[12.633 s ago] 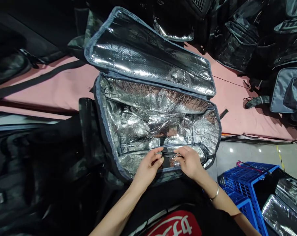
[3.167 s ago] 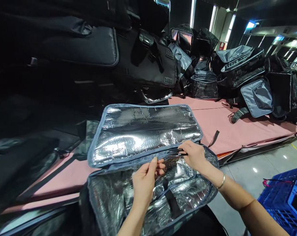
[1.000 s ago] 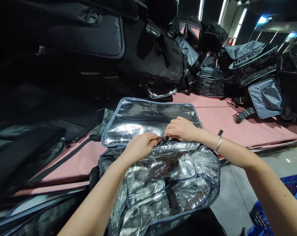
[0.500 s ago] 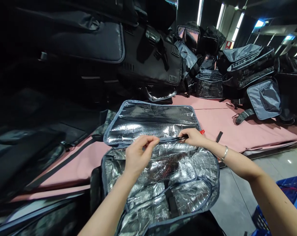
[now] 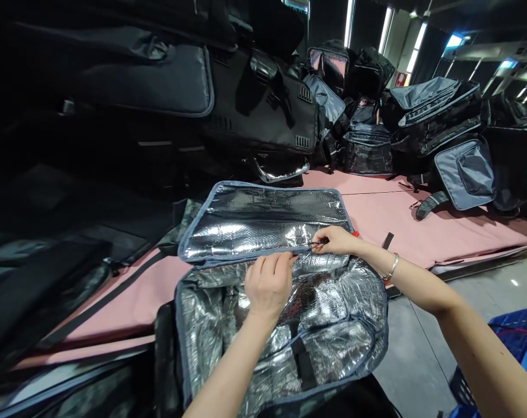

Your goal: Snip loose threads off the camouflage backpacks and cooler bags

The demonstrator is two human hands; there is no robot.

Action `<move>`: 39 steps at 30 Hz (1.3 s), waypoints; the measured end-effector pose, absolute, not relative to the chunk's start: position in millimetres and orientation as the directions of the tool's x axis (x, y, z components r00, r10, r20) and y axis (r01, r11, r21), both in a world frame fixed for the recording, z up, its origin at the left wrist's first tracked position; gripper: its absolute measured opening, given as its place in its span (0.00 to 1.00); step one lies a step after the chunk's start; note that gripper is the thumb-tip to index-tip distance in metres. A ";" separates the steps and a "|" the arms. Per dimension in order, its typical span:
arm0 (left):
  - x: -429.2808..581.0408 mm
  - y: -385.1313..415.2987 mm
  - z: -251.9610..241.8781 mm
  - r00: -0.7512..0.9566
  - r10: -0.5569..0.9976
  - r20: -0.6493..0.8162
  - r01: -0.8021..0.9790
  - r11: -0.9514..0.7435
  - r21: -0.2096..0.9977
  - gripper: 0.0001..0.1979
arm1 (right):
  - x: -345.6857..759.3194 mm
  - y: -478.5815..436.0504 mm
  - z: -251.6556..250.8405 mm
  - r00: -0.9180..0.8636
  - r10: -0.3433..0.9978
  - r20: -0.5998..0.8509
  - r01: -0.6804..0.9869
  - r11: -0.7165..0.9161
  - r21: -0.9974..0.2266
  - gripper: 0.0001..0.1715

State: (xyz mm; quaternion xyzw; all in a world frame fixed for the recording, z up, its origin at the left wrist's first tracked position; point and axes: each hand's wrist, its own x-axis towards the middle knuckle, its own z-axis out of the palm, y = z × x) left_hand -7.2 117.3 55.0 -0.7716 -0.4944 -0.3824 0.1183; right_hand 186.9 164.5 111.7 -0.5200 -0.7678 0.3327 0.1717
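An open bag with a crinkled silver lining (image 5: 202,325) lies in front of me, its silver flap (image 5: 263,212) with blue-grey edging folded back. My left hand (image 5: 269,284) is closed at the seam between flap and bag, its fingertips partly hidden, so what they pinch is unclear. Just to the right and slightly higher, my right hand (image 5: 335,239) grips small black-handled scissors near the same seam. A bit of red shows behind that hand. A black strap (image 5: 304,366) lies across the lining.
Dark bags are piled at the left and behind. More bags with grey linings (image 5: 466,174) stand at the back right on the pink table surface (image 5: 385,215). A blue crate (image 5: 513,334) sits on the grey floor at the lower right.
My left hand has moved right and turned palm-down, coming nearer my right hand. My right hand has shifted slightly left along with the view.
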 end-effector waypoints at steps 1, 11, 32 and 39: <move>-6.7 116.3 55.2 0.225 0.675 0.703 0.845 -0.494 0.204 0.09 | 186.5 164.5 112.0 -0.401 0.913 -0.077 0.687 0.244 -0.684 0.02; -5.4 114.4 56.4 0.223 0.720 0.657 0.749 -0.558 0.357 0.07 | 198.0 143.3 116.8 -0.434 0.799 0.416 0.740 0.579 -0.342 0.10; -17.0 103.7 64.5 0.265 0.848 0.459 0.574 -0.521 0.631 0.10 | 196.8 141.2 103.5 -0.660 0.470 0.586 0.665 0.729 0.164 0.13; -41.7 92.5 85.3 0.487 0.816 0.312 0.561 -0.566 0.604 0.17 | 192.1 136.2 101.4 -0.572 0.543 0.615 0.661 0.749 -0.046 0.09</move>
